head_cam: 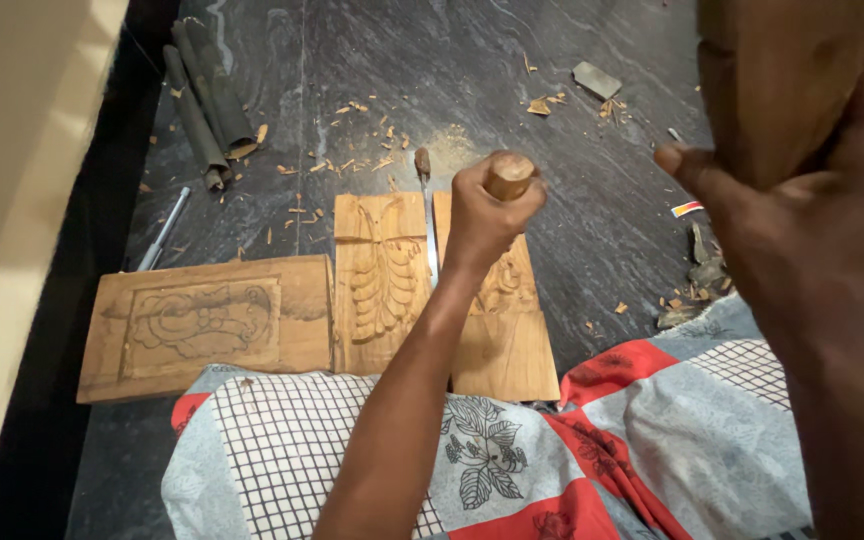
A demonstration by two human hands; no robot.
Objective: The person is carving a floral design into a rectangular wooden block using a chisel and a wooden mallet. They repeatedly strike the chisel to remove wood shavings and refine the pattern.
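Gripping a chisel (508, 176) by its wooden handle, the left hand (485, 215) is closing over a carved panel (504, 330) (floor-laid), while the right hand (802, 215) is clasping a wooden mallet (777, 80).

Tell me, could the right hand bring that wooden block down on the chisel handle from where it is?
Probably yes: the right hand holds the wooden block raised, the chisel handle sticks up from the left hand, and nothing lies between.

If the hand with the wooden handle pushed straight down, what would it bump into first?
Probably the carved wooden panel right under the left hand. The chisel it grips points down at it, though its tip is hidden.
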